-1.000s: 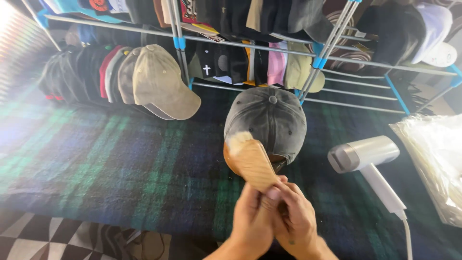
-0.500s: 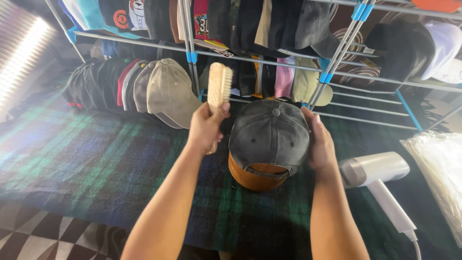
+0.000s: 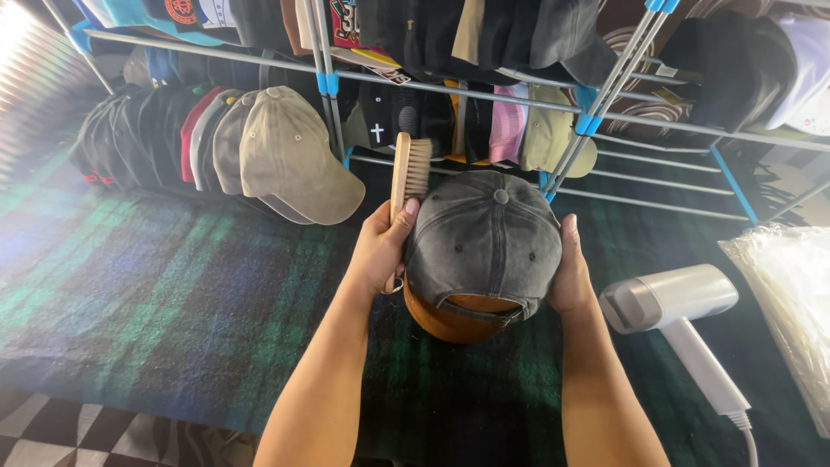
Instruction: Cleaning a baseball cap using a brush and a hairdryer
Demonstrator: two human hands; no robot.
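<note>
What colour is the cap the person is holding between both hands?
The cap is faded dark grey, sitting on an orange-brown form; the head view shows it.

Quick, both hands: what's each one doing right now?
Left hand: closed on wooden brush, touching grey cap.
Right hand: open, pressed against the cap's side.
</note>
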